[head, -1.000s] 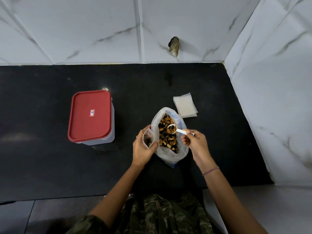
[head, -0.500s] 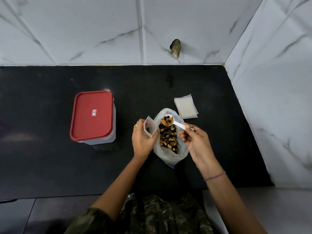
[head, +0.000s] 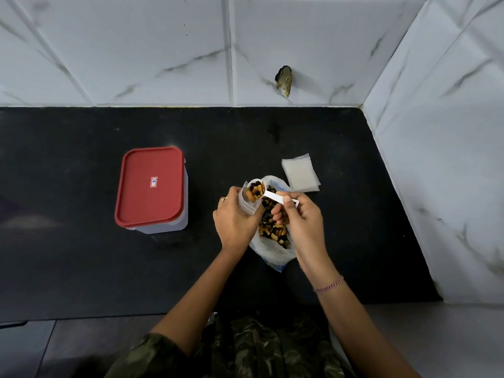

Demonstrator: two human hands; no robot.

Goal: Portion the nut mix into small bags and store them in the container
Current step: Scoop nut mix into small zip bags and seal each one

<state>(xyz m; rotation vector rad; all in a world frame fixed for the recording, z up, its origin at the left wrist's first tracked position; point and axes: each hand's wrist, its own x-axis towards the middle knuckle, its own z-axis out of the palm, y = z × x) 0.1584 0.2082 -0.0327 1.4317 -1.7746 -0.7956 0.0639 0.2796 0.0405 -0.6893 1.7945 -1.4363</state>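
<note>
The right hand (head: 301, 222) pinches the white scoop (head: 266, 195) by its handle, its heaped bowl tipped at the mouth of the small bag (head: 249, 204) that the left hand (head: 236, 222) clasps; if that soft mouth folds, nuts probably spill past the fingers. How full the small bag is stays hidden behind the left fingers, and the big nut-mix bag (head: 272, 241) between both hands is partly covered.

A heaped white scoop (head: 255, 192) tilts over the small bag (head: 248, 205), apparently inside its mouth.

The flat black countertop (head: 81, 268) looks matt and faintly speckled, below glossy white marble-veined wall tiles (head: 136, 50). The rectangular container's red plastic lid (head: 150, 184) is smooth; the small clear plastic bag (head: 246, 205) looks thin and filmy.
</note>
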